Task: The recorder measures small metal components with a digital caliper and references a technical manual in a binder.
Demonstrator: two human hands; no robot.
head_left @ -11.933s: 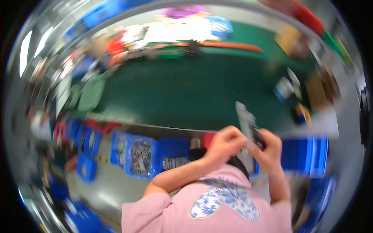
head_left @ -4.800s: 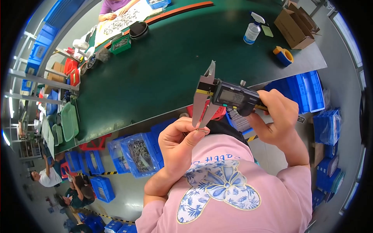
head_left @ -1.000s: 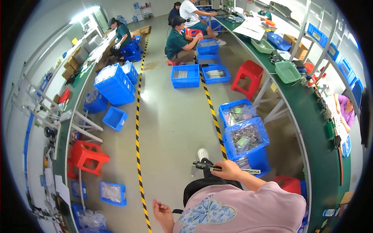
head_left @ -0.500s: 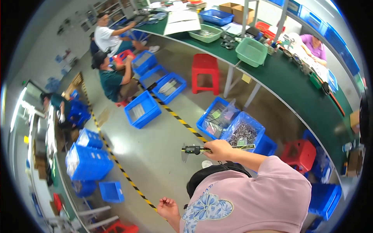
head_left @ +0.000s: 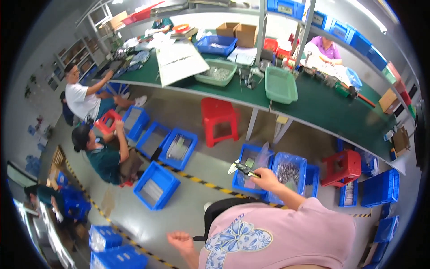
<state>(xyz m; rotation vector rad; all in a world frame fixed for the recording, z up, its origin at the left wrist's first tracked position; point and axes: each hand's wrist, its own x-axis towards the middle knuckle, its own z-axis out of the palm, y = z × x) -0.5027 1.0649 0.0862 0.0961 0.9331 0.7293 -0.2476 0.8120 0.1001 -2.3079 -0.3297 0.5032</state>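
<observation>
My right hand (head_left: 267,180) is wrapped round a digital caliper (head_left: 242,169), black with pale metal jaws, held out in front of my body. Its jaws point left, above the near side of a blue bin (head_left: 240,180) with plastic-wrapped parts. Beside that bin, nearer my forearm, a lined blue bin (head_left: 299,162) contains many small metal parts. My left hand (head_left: 181,241) hangs low at the left of my body, fingers curled in, with nothing visible in it. A black strap shows close to its wrist.
A long green workbench (head_left: 313,105) with a green tray (head_left: 281,85) runs across ahead. A red stool (head_left: 219,121) stands before it, another red stool (head_left: 342,167) to the right. Blue bins (head_left: 157,184) lie on the floor at left, near a seated person (head_left: 101,154) and striped floor tape (head_left: 210,184).
My view has turned and shifted toward the bench. The caliper, still in my right hand, now points more up and left, over the bins. My left hand's fingers are curled tighter.
</observation>
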